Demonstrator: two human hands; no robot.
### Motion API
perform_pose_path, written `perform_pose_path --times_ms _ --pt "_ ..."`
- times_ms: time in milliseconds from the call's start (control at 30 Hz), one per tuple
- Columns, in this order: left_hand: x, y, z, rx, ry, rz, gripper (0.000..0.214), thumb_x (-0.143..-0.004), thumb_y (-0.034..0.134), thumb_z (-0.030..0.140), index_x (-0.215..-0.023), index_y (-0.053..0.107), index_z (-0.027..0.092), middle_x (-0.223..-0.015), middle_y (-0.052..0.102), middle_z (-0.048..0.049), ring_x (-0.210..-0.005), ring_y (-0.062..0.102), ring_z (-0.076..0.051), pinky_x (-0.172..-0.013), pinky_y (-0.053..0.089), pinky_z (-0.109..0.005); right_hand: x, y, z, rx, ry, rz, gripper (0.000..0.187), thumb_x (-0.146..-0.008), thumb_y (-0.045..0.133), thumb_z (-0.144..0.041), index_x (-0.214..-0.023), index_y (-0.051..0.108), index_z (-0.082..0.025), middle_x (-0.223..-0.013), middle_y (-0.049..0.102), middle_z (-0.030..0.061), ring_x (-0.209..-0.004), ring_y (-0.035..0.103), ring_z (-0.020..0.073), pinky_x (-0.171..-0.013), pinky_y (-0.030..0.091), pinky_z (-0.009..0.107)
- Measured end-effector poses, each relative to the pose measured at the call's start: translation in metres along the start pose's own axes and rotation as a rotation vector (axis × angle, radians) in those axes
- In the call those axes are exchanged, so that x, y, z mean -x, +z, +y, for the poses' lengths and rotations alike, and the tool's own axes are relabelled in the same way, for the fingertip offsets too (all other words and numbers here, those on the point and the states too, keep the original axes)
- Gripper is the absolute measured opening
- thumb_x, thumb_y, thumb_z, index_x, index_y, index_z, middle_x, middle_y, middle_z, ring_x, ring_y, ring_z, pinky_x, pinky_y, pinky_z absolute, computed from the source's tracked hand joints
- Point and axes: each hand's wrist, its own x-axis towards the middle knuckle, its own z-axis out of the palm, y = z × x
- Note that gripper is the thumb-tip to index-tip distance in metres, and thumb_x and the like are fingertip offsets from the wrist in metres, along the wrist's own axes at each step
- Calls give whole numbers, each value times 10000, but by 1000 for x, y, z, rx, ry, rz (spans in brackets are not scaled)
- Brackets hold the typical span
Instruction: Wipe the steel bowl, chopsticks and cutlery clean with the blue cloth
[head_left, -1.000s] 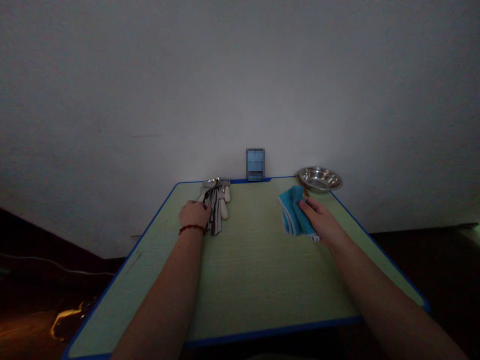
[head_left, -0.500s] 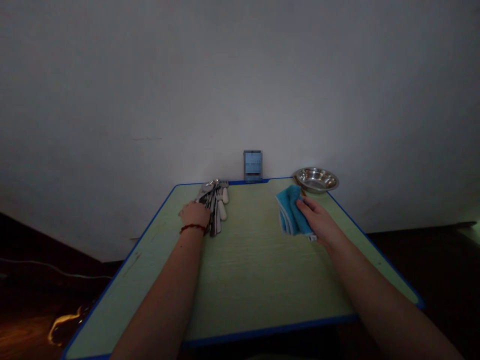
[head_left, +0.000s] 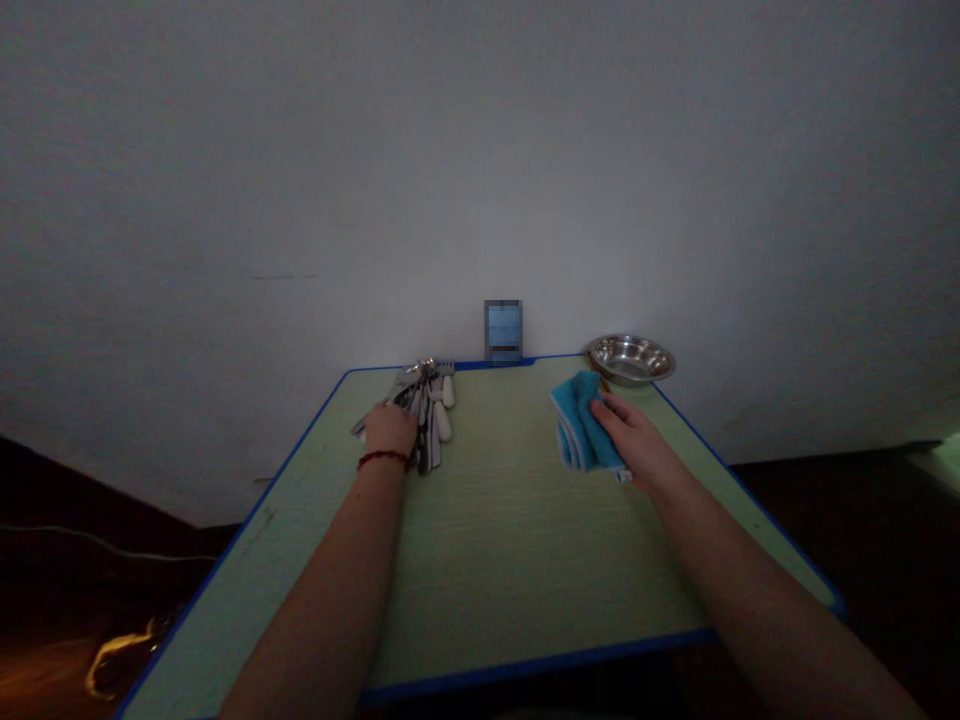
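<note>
A loose bunch of steel forks and spoons [head_left: 424, 415], some white-handled, lies fanned out, tines toward the wall, left of centre on the tabletop [head_left: 517, 560], while a folded turquoise cloth [head_left: 583, 426] lies flat to the right.

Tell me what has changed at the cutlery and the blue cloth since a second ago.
The left hand has drawn one piece of cutlery leftward from the bundle, so its end now sticks out past the hand. The right hand stays on the blue cloth, and the steel bowl stays put.

Dim white wall [head_left: 480, 150], dark floor [head_left: 847, 560]
</note>
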Motion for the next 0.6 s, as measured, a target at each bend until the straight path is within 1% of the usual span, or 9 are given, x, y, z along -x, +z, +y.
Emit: perform_pose_path --times_ms 200,333,467,533,600 --pt "-2 3 -2 1 54 -30 297 -726 365 99 -796 653 73 -888 620 -200 -914 538 -271 -801 373 -363 0 0 1 -38 7 -34 333 -661 559 -435 -931 596 -244 -745 667 -23 -620 603 128 -591 479 248" --pt "0 1 0 26 55 -36 281 -708 370 61 -796 637 59 -946 593 -221 -980 504 -283 -824 357 -364 0 1 1 -33 11 -32 315 -662 558 -430 -918 600 -253 -775 669 -24 -644 609 135 -609 484 257" --pt "3 -2 3 91 -42 -9 326 -721 328 55 -939 571 52 -1009 558 -240 -995 501 -281 -765 399 -358 -1 0 2 -22 7 -16 300 -662 558 -427 -905 603 -255 -783 669 -24 -653 608 133 -615 483 252" --pt "4 -2 4 136 -101 3 349 -732 306 60 -1010 517 47 -992 563 -245 -961 526 -278 -713 422 -351 -1 0 2 -15 6 -14 301 -661 557 -431 -901 602 -254 -767 668 -25 -637 603 130 -601 482 250" --pt "6 -2 5 182 -141 10 354 -739 294 63 -1041 478 45 -963 576 -241 -918 551 -275 -682 431 -350 -2 0 3 -11 4 -16 306 -657 558 -437 -893 601 -248 -759 667 -22 -627 601 131 -591 480 252"
